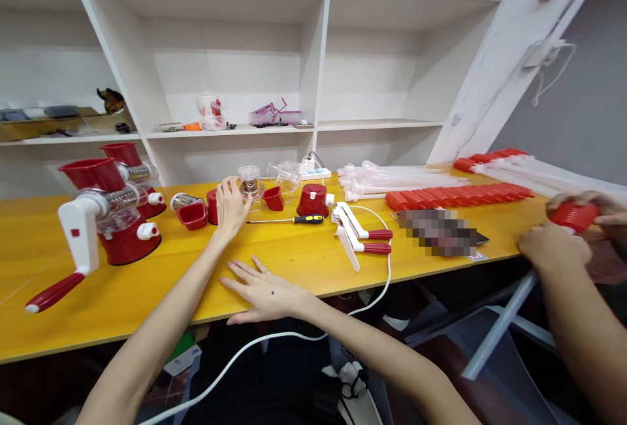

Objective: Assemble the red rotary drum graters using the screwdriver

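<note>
Perhaps for balance, my right hand [267, 291] splays on the tabletop [313, 267]; my left hand [232, 206] partly covers a rotary-grater base [211, 208], grip unclear

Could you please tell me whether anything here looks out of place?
The white cable looks out of place: it hangs over the front edge of the yellow table and passes beneath the right forearm, so it might snag.
</note>
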Demonstrator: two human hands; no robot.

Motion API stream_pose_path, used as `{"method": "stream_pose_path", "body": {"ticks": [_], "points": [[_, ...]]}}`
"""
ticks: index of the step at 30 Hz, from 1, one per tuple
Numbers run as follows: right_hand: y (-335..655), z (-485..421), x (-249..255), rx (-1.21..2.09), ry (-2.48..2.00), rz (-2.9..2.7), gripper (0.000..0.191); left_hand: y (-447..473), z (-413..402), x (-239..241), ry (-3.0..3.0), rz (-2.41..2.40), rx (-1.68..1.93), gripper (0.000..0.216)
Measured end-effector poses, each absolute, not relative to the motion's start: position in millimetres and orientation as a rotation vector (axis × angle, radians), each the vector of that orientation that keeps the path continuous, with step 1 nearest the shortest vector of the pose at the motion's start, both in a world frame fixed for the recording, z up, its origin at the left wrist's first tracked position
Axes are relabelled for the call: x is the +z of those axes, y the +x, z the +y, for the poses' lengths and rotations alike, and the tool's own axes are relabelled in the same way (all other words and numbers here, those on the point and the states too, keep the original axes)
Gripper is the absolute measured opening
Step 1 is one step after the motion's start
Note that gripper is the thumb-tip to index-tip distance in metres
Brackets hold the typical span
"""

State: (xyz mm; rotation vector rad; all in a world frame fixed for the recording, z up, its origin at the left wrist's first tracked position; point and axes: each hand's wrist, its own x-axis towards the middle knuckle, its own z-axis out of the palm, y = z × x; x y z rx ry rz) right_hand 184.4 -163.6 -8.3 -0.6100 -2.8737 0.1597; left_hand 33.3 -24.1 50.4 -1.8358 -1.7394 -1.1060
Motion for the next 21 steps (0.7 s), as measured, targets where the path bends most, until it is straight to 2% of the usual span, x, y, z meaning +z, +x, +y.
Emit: {"method": "stream_pose_path", "body": {"ticks": [6, 12, 21], "points": [[183.3, -161.4, -10.7, 0.078, -0.591, -2.856, 0.083, 47.4, 11.7, 68.1, -1.780, -1.909, -0.974, 0.060], [182.9, -162.5, -10.3, 0.028, -0.590, -2.836, 0.081, 40.5, 29.5, 68.8, -1.779, -1.973, -0.666, 0.044], [183.2, -162.8, -9.4, 0.052, -0.578, -2.852, 0.083, 32.5, 6.5, 79.0, -1.801, -1.822, -0.634, 0.048]]}}
